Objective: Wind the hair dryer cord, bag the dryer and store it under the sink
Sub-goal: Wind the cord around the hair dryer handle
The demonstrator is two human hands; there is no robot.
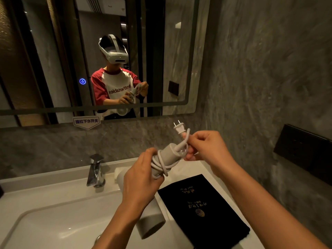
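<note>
I hold a pale grey hair dryer (152, 220) above the sink's right edge, barrel down, handle (169, 153) pointing up. My left hand (140, 178) grips the handle where several turns of the white cord (161, 167) wrap around it. My right hand (206, 150) pinches the cord's free end just below the white two-pin plug (179, 128), which sticks up above my fingers. A black cloth bag (204, 207) with gold print lies flat on the counter to the right of the sink, under my right forearm.
A white basin (53, 225) fills the lower left, with a chrome tap (96, 170) behind it. A large mirror (161, 51) hangs on the grey stone wall. A black panel (303, 151) is mounted on the right wall.
</note>
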